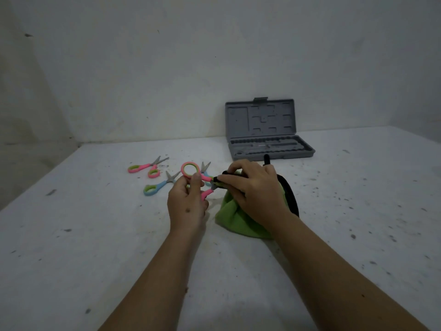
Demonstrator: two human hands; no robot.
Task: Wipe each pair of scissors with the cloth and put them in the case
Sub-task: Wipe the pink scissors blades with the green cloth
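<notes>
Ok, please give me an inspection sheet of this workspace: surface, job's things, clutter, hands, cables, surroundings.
Surface: white table, speckled with dark marks and crumbs.
Job's things: pink scissors in hand; green cloth bunched on the table, with a black edge; grey case open, lid upright by the wall, no scissors seen inside; pink scissors on the table; blue scissors near them; second blue pair partly hidden behind the hands.
Clutter: nothing seen apart from the debris.
Hands: left hand holds the pink handles; right hand pinches the cloth over the blades.
Cables: nothing seen.
Surroundings: bare pale wall, corner at left.
</notes>
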